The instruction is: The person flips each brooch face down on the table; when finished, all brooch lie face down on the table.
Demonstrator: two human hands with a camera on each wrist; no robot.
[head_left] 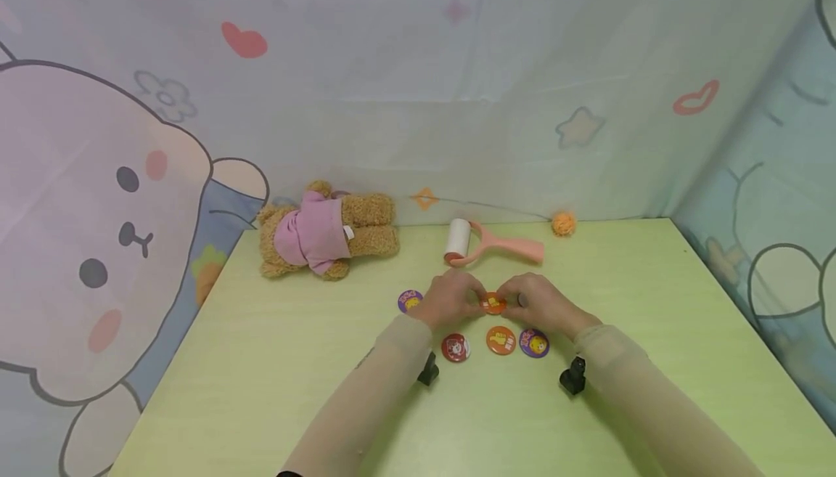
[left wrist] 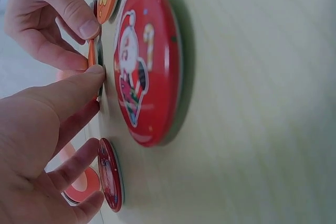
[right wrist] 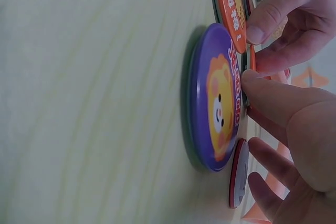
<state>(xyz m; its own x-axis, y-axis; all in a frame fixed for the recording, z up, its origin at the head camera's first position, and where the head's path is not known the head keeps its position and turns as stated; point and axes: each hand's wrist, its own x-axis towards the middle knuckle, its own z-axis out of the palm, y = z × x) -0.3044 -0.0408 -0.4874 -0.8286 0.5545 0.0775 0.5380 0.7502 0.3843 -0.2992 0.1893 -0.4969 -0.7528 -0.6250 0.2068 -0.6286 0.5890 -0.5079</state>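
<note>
Several round pin badges lie on the table. My left hand (head_left: 452, 297) and right hand (head_left: 541, 301) meet over an orange badge (head_left: 493, 303), pinching its opposite edges between thumb and fingers. Just in front of it is a second orange badge (head_left: 501, 340) with a thumbs-up, beside a purple lion badge (head_left: 534, 343). A red badge (head_left: 456, 348) lies below my left hand, and another purple badge (head_left: 410, 300) is to its left. In the left wrist view, a further red badge (left wrist: 109, 176) sits by my left hand's lower fingers; a red-edged badge (right wrist: 239, 174) appears near my right hand's fingers.
Behind my hands lies a pink-handled lint roller (head_left: 499, 245). A teddy bear (head_left: 326, 234) in a pink top lies at the back left, and an orange yarn ball (head_left: 564, 223) near the back edge. A patterned cloth (head_left: 418, 85) hangs behind the table (head_left: 274, 375).
</note>
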